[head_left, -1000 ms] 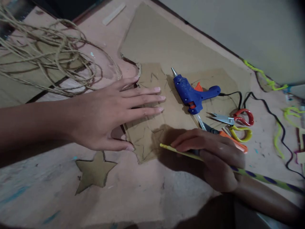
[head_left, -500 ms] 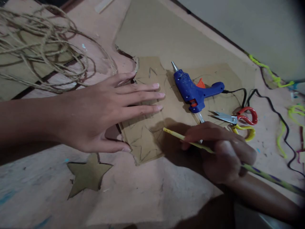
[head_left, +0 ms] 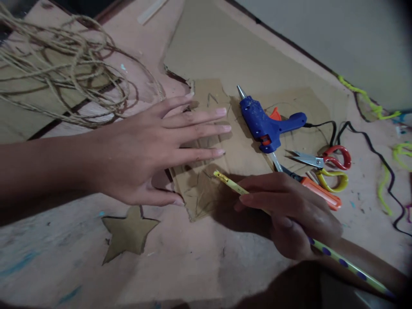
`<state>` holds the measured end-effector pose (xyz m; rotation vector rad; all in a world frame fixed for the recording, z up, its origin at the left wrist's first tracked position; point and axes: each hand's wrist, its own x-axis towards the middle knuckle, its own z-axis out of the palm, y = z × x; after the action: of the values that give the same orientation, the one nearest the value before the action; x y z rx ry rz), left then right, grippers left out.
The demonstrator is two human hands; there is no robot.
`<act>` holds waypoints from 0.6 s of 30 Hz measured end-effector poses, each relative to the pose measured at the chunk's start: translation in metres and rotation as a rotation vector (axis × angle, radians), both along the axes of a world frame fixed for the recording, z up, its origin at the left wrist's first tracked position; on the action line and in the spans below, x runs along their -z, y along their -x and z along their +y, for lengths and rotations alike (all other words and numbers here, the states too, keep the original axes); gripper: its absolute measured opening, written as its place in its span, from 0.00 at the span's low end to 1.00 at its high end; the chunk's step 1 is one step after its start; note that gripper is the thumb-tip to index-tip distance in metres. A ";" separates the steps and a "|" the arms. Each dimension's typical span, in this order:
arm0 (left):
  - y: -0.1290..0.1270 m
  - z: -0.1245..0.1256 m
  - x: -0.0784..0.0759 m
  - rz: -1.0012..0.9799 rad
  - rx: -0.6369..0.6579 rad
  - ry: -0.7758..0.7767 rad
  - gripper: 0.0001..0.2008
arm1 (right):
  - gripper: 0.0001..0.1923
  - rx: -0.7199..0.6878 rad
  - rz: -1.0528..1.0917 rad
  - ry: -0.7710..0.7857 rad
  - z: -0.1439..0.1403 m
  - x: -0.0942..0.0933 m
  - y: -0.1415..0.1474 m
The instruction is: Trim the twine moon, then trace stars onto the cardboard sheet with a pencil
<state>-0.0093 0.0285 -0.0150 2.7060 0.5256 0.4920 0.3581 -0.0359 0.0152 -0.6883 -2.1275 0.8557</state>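
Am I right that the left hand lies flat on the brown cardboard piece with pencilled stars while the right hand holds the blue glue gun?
Not quite. The head view shows the right hand holding a yellow pencil with blue dots; the blue glue gun lies untouched on the cardboard. The left hand does lie flat on the brown cardboard piece with pencilled stars.

Pencil is yellow-green with dark blue or purple dots, hard to tell in the dim light. Glue gun is blue with an orange trigger. Scissors have red and yellow handles. Star and cardboard are brown; twine tan.
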 end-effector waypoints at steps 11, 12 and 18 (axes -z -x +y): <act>0.002 -0.002 -0.006 0.093 0.006 0.076 0.50 | 0.20 -0.049 -0.019 -0.040 0.016 -0.003 -0.007; 0.002 -0.002 -0.006 0.091 0.005 0.075 0.50 | 0.20 -0.047 0.000 -0.054 0.014 -0.003 -0.008; 0.000 -0.001 -0.007 0.101 0.008 0.061 0.53 | 0.17 -0.051 -0.207 -0.046 0.005 -0.010 -0.010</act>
<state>-0.0097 0.0276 -0.0081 2.6845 0.5473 0.3326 0.3684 -0.0314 0.0250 -0.7283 -2.3511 0.7892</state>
